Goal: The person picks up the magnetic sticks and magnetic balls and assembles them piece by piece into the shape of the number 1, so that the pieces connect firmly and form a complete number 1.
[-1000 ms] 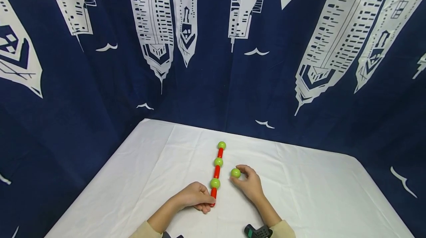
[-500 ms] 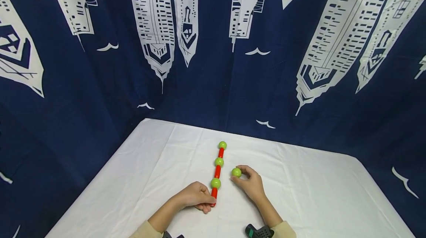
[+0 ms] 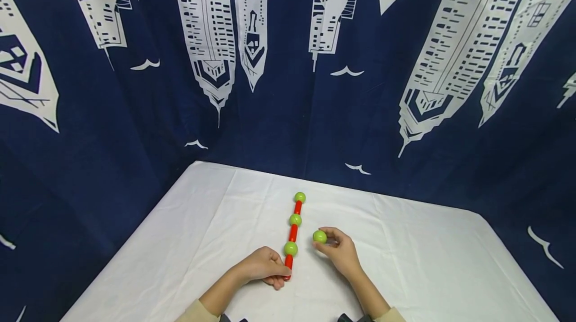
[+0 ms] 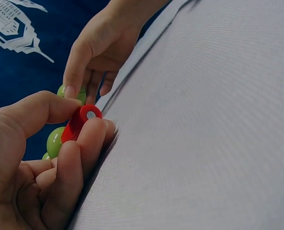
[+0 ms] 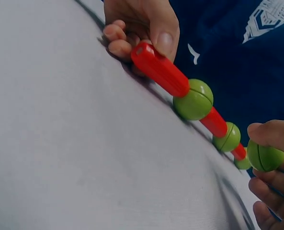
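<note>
A chain of red rods and green balls runs away from me along the white table. My left hand (image 3: 265,266) pinches the nearest red rod (image 4: 74,125) between thumb and fingers, close to its free end, where a small silvery disc shows. The other end of that rod meets a green ball (image 5: 193,100); another rod (image 5: 213,122), ball (image 5: 227,137) and more pieces follow in line. To the right of the chain, my right hand (image 3: 340,252) holds a separate green ball (image 3: 319,237) between thumb and fingers, apart from the chain. A seam line circles this ball in the right wrist view.
White cloth covers the table (image 3: 418,257), with its far edge behind the chain. A dark blue curtain (image 3: 279,127) printed with upside-down white buildings and birds hangs behind and beside it.
My right hand, with its green ball, has come slightly nearer to me. The left hand keeps its hold on the red rod, and the chain stays where it was.
</note>
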A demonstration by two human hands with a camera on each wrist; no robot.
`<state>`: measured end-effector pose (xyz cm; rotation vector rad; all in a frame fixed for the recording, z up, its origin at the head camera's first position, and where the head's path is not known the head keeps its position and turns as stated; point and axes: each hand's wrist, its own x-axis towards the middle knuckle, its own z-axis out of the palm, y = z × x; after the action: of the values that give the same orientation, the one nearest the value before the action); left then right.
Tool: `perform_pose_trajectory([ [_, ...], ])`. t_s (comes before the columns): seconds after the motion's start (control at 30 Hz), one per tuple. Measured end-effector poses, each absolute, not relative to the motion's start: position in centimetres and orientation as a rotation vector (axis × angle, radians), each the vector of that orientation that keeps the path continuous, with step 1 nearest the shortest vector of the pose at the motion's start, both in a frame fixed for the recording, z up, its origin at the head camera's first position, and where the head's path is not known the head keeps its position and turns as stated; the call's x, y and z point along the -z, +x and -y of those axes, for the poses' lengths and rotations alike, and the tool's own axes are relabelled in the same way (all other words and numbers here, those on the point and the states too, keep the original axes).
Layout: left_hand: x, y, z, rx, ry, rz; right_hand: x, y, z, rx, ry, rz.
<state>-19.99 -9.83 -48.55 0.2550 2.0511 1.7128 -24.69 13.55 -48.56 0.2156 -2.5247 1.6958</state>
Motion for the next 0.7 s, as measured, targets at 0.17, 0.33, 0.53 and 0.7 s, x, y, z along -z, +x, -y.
perform_pose_trajectory([
  [0.17, 48.7, -20.0, 9.8, -1.704, 0.260, -2.063, 48.0, -23.4, -13.3, -1.797, 0.250, 2.532],
  [0.33, 48.6, -20.2, 9.9, -1.711, 0.272, -2.056, 47.8, -22.1, -12.6, -1.808, 0.331, 2.578],
  [0.53, 48.4, -20.2, 9.9, -1.713, 0.275, -2.051, 47.7, -20.8, -11.8, -1.843, 0.391, 2.630],
  [0.7, 48.4, -19.9, 9.8, -1.705, 0.273, -2.058, 47.9, -19.9, -11.7, -1.925, 0.401, 2.638],
])
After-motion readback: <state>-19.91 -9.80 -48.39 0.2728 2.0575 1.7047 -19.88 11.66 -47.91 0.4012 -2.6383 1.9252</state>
